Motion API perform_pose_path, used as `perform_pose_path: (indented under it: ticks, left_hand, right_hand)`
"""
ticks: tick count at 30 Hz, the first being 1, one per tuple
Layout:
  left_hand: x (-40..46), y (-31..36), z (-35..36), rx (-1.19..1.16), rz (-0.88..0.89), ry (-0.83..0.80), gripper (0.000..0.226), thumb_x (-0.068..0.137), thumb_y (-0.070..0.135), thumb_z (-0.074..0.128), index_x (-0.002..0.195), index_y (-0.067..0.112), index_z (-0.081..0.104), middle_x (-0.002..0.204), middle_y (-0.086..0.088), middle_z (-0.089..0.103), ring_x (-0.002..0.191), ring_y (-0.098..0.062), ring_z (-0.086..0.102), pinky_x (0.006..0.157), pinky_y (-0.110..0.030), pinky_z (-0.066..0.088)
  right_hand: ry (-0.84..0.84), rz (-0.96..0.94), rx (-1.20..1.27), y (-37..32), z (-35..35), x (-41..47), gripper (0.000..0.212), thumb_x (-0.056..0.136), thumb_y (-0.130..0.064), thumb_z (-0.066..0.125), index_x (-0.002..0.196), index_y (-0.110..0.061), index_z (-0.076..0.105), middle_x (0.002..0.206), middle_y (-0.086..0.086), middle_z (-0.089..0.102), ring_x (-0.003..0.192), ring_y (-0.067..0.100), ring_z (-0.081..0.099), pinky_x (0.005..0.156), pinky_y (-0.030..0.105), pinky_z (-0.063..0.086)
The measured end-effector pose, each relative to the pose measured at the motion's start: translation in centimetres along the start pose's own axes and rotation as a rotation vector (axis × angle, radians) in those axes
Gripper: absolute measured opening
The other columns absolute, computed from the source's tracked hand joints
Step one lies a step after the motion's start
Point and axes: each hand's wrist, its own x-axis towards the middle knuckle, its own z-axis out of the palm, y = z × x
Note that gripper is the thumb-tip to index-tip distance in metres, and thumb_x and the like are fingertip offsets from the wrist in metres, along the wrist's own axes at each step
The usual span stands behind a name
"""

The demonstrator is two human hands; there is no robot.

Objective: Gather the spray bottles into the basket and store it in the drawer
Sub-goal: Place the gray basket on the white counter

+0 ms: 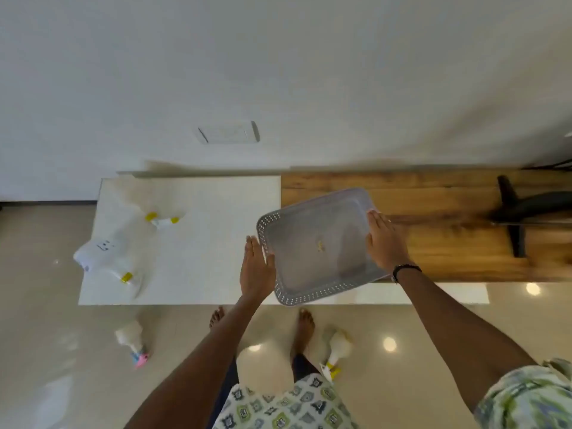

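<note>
A grey perforated plastic basket (318, 243) is held above the front of the low cabinet, tilted, with nothing inside but a small label. My left hand (257, 270) grips its left rim and my right hand (385, 243) grips its right rim. Two clear spray bottles with yellow collars lie on the white cabinet top: one further back (145, 213), one nearer the front (106, 258). Two more lie on the floor: one with a pink and blue nozzle (131, 340) on the left, one with a yellow and white nozzle (337, 348) by my right foot.
The white top (210, 243) adjoins a wooden surface (448, 243) on the right, where a black stand (512, 218) rests. A white wall with a socket plate (227, 132) rises behind. My bare feet stand on glossy tiles before the cabinet.
</note>
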Motion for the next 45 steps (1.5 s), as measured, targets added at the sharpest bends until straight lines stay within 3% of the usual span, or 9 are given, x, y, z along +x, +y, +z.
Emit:
perform_pose_path:
  ticks: [5,8,10,14,24,27,34,38,45]
  left_hand:
    - [1.2,-1.9,3.4,-0.075,-0.237,-0.065,0.067,0.099,0.025,0.041,0.151,0.005,0.004,0.16,-0.011,0.013,0.142,-0.032,0.028,0.113,-0.043,0.029]
    - [2.1,-2.3,4.7,-0.121,-0.309,-0.067,0.065,0.098,0.024,0.044,0.151,0.008,0.01,0.147,-0.021,0.04,0.127,-0.04,0.047,0.104,-0.049,0.042]
    - [2.7,-2.7,5.3,-0.136,-0.346,-0.069,0.054,0.096,0.021,0.045,0.145,0.007,0.025,0.129,-0.025,0.056,0.113,-0.041,0.057,0.095,-0.049,0.048]
    - [3.3,-2.3,5.3,-0.178,-0.401,0.001,0.022,0.089,0.005,0.044,0.11,0.004,0.051,0.102,-0.015,0.064,0.092,-0.035,0.06,0.076,-0.036,0.047]
    - [3.4,-4.7,0.8,-0.203,-0.382,0.127,0.033,0.085,-0.001,0.048,0.114,0.005,0.06,0.118,-0.012,0.067,0.103,-0.034,0.064,0.091,-0.039,0.051]
    - [2.8,-6.1,-2.2,-0.203,-0.372,0.173,0.033,0.086,-0.001,0.049,0.116,0.005,0.06,0.119,-0.012,0.067,0.11,-0.033,0.06,0.094,-0.039,0.045]
    - [1.8,-12.3,-10.4,-0.136,-0.382,0.218,0.029,0.086,0.003,0.051,0.113,0.005,0.061,0.118,-0.013,0.066,0.109,-0.037,0.06,0.092,-0.041,0.045]
    - [2.5,-17.1,-14.6,-0.133,-0.383,0.187,0.023,0.085,0.007,0.054,0.106,0.004,0.063,0.112,-0.017,0.067,0.104,-0.038,0.061,0.089,-0.041,0.046]
    - [5.8,-24.6,-19.2,-0.052,-0.305,0.148,0.022,0.087,-0.001,0.046,0.1,-0.002,0.064,0.106,-0.021,0.067,0.1,-0.039,0.061,0.087,-0.04,0.047]
  right_hand:
    - [-0.023,0.191,0.133,3.0,2.8,0.8,0.061,0.086,0.002,0.048,0.144,-0.002,0.029,0.147,0.019,0.038,0.135,0.033,0.036,0.107,0.044,0.039]
    - [-0.007,0.266,0.264,3.6,2.9,1.6,0.062,0.087,0.003,0.046,0.145,-0.008,0.028,0.141,0.017,0.044,0.118,0.037,0.051,0.077,0.04,0.05]
    - [0.008,0.302,0.32,3.7,3.2,2.0,0.058,0.089,0.004,0.044,0.144,-0.008,0.031,0.132,0.019,0.052,0.099,0.04,0.058,0.064,0.032,0.042]
    - [0.075,0.412,0.411,3.8,3.9,3.0,0.044,0.094,0.003,0.041,0.136,-0.01,0.045,0.116,0.021,0.062,0.096,0.04,0.061,0.066,0.031,0.043]
    - [0.243,0.472,0.573,-0.5,3.4,1.3,0.036,0.087,0.012,0.042,0.11,-0.002,0.066,0.092,0.022,0.071,0.084,0.038,0.066,0.07,0.053,0.056]
    - [0.259,0.47,0.589,-3.5,3.8,0.4,0.036,0.083,0.015,0.041,0.103,0.0,0.067,0.087,0.024,0.071,0.08,0.04,0.067,0.064,0.05,0.057]
    - [0.246,0.452,0.664,-14.6,4.3,-2.0,0.032,0.086,0.014,0.043,0.092,-0.002,0.071,0.087,0.02,0.074,0.084,0.029,0.07,0.053,0.012,0.038]
    - [0.22,0.462,0.694,-20.5,5.5,-2.6,0.036,0.086,0.016,0.041,0.101,0.0,0.07,0.097,0.019,0.073,0.094,0.029,0.069,0.072,0.024,0.051]
    - [0.239,0.52,0.712,-27.8,10.9,-1.8,0.022,0.085,0.011,0.051,0.088,0.002,0.071,0.082,0.02,0.072,0.071,0.022,0.06,0.064,0.03,0.054]
